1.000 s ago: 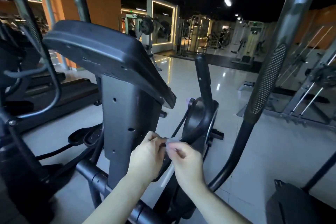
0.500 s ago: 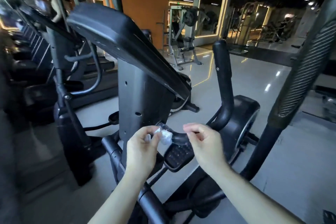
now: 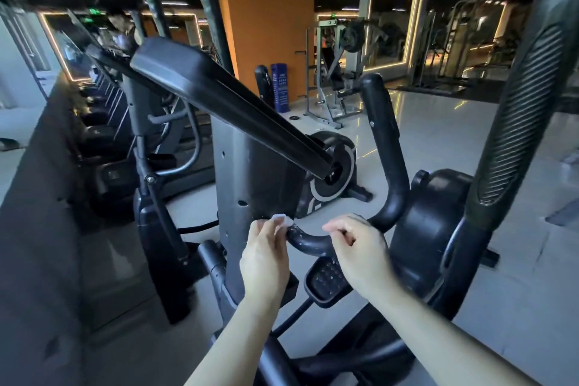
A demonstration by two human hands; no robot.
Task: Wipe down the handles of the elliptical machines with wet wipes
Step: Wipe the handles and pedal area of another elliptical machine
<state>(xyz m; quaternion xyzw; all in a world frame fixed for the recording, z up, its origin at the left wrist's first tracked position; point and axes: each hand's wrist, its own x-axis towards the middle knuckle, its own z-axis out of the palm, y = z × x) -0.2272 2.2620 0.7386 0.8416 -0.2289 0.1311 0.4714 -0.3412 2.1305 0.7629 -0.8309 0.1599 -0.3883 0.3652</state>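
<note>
A black elliptical stands in front of me with a curved fixed handle [image 3: 387, 166] that bends from the column up to the right. My left hand [image 3: 266, 251] pinches a small white wet wipe [image 3: 282, 219] against the inner end of that handle. My right hand [image 3: 360, 247] hovers in front of the handle's bend with its fingers curled, and I see nothing in it. A long moving handle with a ribbed grip [image 3: 513, 116] rises at the right.
The console [image 3: 219, 94] slants overhead on the grey column [image 3: 250, 178]. A foot pedal [image 3: 327, 280] sits below my hands. More ellipticals [image 3: 156, 166] line the left, a person stands far left at the back, and weight racks [image 3: 341, 72] stand across the glossy floor.
My view swung left and closer. Both hands held the wipe together a second ago; now the left hand alone holds it on the handle and the right has drawn apart.
</note>
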